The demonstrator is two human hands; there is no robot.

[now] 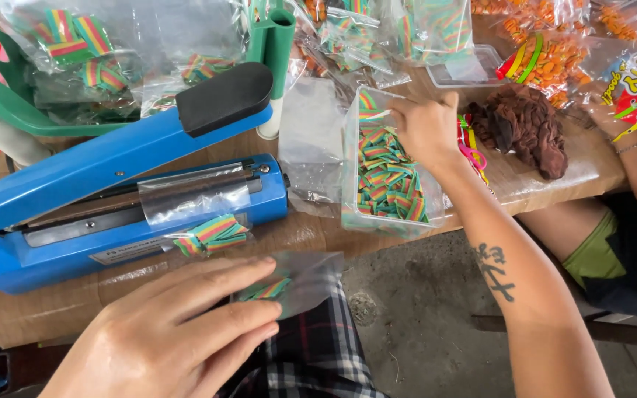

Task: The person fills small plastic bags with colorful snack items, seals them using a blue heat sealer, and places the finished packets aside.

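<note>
- Two hands work at a brown surface.
- The left hand lies flat, fingers spread, pressing a small clear bag of rainbow candy strips at the near edge of the surface; it pins the bag rather than gripping it.
- Just beyond that hand, a second clear bag with rainbow candy lies across the jaw of a blue heat sealer, whose arm stands raised.
- The right hand reaches into a clear plastic tub full of rainbow strips, fingertips down among them; whether it has pinched any is hard to tell.
- Right of that hand sits a dark brown lump; beyond it, bags of orange sweets.
</note>
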